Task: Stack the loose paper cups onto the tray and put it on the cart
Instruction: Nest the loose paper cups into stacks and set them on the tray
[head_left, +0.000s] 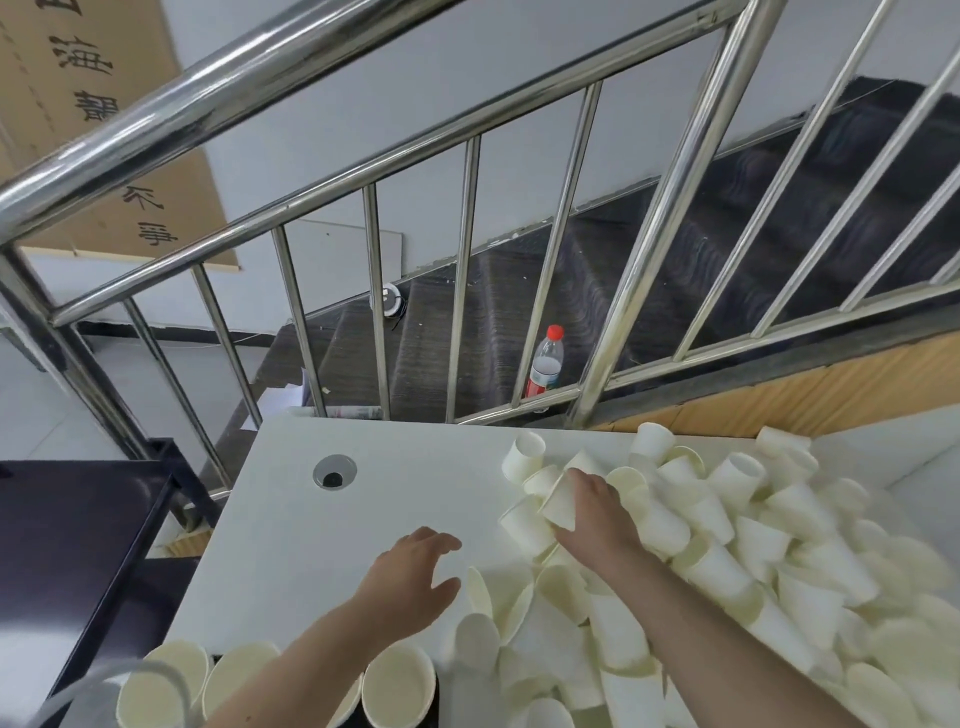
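I am looking down over both bare arms at a white table (322, 525). My right hand (592, 514) is reaching into the near edge of a big heap of loose paper cups (737, 551), and its fingers are curling around one paper cup (563, 501) that is lying tilted, mouth pointing down toward me. That cup is touching others on both sides, so I cannot tell whether it is lifted off the pile. The heap is spreading away to the right of this hand and back along the forearm toward me, with cups lying on their sides in every direction.

My left hand (415, 571) is hanging over a bare patch of table just left of the heap, fingers spread and holding nothing; whether the palm is touching the surface I cannot tell. Directly below that forearm, nearest to me, upright cups (397, 686) are standing mouth up, close together, on something dark that may be the tray; too little of it is showing to be sure.

Farther left of the left hand, a dark cart (67, 545) is standing against the table edge. Beyond both hands a steel railing (374, 171) is crossing the view, with a red-capped bottle (545, 366) standing behind its bars.
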